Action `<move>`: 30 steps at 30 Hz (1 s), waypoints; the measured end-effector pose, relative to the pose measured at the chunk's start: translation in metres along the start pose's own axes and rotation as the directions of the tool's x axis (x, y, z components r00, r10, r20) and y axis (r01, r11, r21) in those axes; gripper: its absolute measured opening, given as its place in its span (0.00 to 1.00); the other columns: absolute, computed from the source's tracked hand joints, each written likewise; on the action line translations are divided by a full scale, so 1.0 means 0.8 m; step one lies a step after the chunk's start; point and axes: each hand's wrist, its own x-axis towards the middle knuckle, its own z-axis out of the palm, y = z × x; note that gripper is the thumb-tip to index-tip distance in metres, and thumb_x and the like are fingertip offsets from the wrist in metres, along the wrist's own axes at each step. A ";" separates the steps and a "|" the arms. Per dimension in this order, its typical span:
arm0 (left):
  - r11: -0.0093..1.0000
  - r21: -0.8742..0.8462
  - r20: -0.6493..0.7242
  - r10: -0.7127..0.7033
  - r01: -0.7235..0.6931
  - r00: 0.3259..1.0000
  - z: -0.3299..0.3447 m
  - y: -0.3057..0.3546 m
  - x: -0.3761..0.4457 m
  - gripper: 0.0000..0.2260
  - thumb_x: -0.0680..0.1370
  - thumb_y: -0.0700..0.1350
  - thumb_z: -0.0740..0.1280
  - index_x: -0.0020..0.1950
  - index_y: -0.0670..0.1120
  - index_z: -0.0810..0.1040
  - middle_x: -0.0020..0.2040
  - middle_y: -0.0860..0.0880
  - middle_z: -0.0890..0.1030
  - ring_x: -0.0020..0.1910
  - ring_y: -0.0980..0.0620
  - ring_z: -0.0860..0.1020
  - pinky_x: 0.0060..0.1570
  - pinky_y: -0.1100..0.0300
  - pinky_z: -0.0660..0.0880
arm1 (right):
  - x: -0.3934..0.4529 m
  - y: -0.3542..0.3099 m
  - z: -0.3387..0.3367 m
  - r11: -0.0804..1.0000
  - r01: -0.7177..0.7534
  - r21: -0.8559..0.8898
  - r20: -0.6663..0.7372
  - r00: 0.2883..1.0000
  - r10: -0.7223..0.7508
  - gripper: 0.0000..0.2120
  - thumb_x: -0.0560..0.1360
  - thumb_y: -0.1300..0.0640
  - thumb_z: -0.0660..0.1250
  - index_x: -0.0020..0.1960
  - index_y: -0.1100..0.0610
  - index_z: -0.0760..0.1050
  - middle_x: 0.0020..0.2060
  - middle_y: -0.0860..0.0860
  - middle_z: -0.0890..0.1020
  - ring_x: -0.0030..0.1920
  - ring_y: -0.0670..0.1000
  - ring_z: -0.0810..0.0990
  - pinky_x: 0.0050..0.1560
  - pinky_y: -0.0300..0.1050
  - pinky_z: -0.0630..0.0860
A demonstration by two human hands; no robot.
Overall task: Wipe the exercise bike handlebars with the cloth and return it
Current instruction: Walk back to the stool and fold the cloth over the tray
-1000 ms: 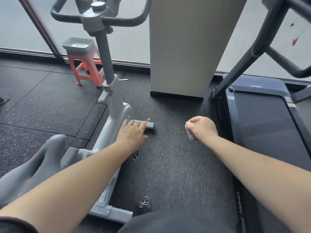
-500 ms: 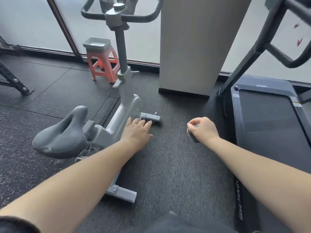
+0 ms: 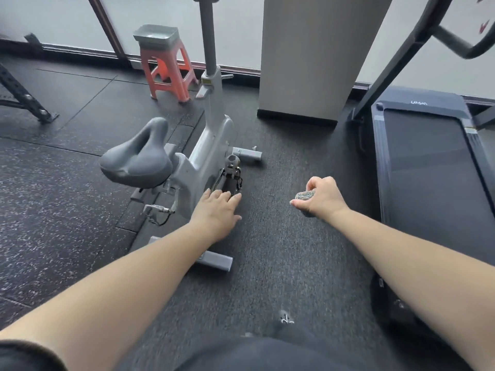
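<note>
Grey tray (image 3: 156, 36) atop orange stool (image 3: 168, 73), well beyond left hand (image 3: 218, 214); contents not visible. Left hand flat, fingers straight, in front of exercise bike (image 3: 209, 145) pedal area. Right hand (image 3: 320, 198) curled round balled grey cloth (image 3: 304, 195), partly hidden in fist. Handlebars cut off at top edge. Treadmill (image 3: 428, 162) just right of right hand.

Matt grey metal on the bike frame (image 3: 211, 153), smooth padded saddle (image 3: 136, 159). Speckled rubber floor tiles (image 3: 53, 183) left; coarse, nubby cloth (image 3: 305, 195).

right hand (image 3: 322, 196) grips cloth (image 3: 304, 195) | left hand (image 3: 218, 214) flat, beside exercise bike (image 3: 209, 145)
</note>
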 end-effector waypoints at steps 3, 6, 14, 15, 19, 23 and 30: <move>0.998 -0.019 -0.005 -0.054 0.054 0.999 0.014 -0.007 -0.036 0.27 0.79 0.57 0.56 0.76 0.50 0.55 0.73 0.47 0.66 0.72 0.44 0.62 0.73 0.45 0.53 | -0.024 0.000 0.015 0.998 0.031 -0.051 0.015 0.999 -0.031 0.16 0.65 0.54 0.76 0.39 0.57 0.68 0.50 0.58 0.72 0.36 0.57 0.76 0.33 0.42 0.71; 0.994 -0.032 -0.014 -0.106 0.105 0.994 0.028 -0.013 -0.072 0.27 0.79 0.57 0.57 0.75 0.51 0.55 0.73 0.46 0.65 0.72 0.44 0.62 0.73 0.44 0.53 | -0.040 -0.013 0.029 0.996 0.060 -0.069 0.053 0.997 -0.056 0.14 0.65 0.56 0.71 0.37 0.54 0.65 0.42 0.57 0.78 0.35 0.56 0.76 0.34 0.43 0.69; 0.936 -0.080 0.064 -0.337 0.342 0.939 0.072 -0.015 -0.203 0.27 0.80 0.57 0.55 0.76 0.51 0.54 0.76 0.46 0.60 0.74 0.44 0.58 0.73 0.45 0.52 | -0.104 -0.076 0.102 0.955 0.296 0.011 0.260 0.922 -0.288 0.04 0.70 0.52 0.72 0.44 0.50 0.81 0.41 0.49 0.82 0.39 0.48 0.80 0.32 0.32 0.70; 0.927 -0.069 0.078 -0.363 0.368 0.929 0.081 -0.016 -0.221 0.26 0.80 0.57 0.55 0.76 0.51 0.54 0.76 0.46 0.60 0.74 0.44 0.58 0.73 0.45 0.52 | -0.111 -0.081 0.116 0.950 0.312 0.004 0.292 0.908 -0.300 0.06 0.69 0.50 0.73 0.42 0.51 0.80 0.38 0.49 0.82 0.35 0.46 0.79 0.29 0.29 0.69; 0.866 -0.084 0.140 -0.479 0.492 0.867 0.106 -0.027 -0.285 0.27 0.80 0.57 0.54 0.77 0.52 0.52 0.77 0.46 0.57 0.75 0.44 0.55 0.73 0.44 0.50 | -0.145 -0.106 0.168 0.931 0.364 -0.002 0.411 0.849 -0.331 0.24 0.59 0.41 0.79 0.47 0.54 0.78 0.40 0.50 0.82 0.39 0.49 0.81 0.42 0.40 0.80; 0.795 -0.101 0.167 -0.580 0.599 0.798 0.124 -0.054 -0.348 0.27 0.80 0.57 0.53 0.77 0.52 0.50 0.78 0.47 0.52 0.76 0.44 0.53 0.74 0.43 0.48 | -0.181 -0.155 0.214 0.835 0.544 -0.075 0.488 0.751 -0.445 0.29 0.60 0.45 0.79 0.55 0.56 0.75 0.50 0.53 0.78 0.51 0.52 0.77 0.50 0.39 0.69; 0.695 -0.115 0.169 -0.690 0.709 0.704 0.148 -0.151 -0.450 0.28 0.80 0.58 0.52 0.77 0.51 0.49 0.78 0.47 0.53 0.76 0.44 0.52 0.74 0.44 0.47 | -0.231 -0.269 0.321 0.748 0.657 -0.091 0.515 0.674 -0.529 0.16 0.66 0.53 0.74 0.51 0.54 0.74 0.44 0.50 0.78 0.45 0.51 0.76 0.45 0.40 0.70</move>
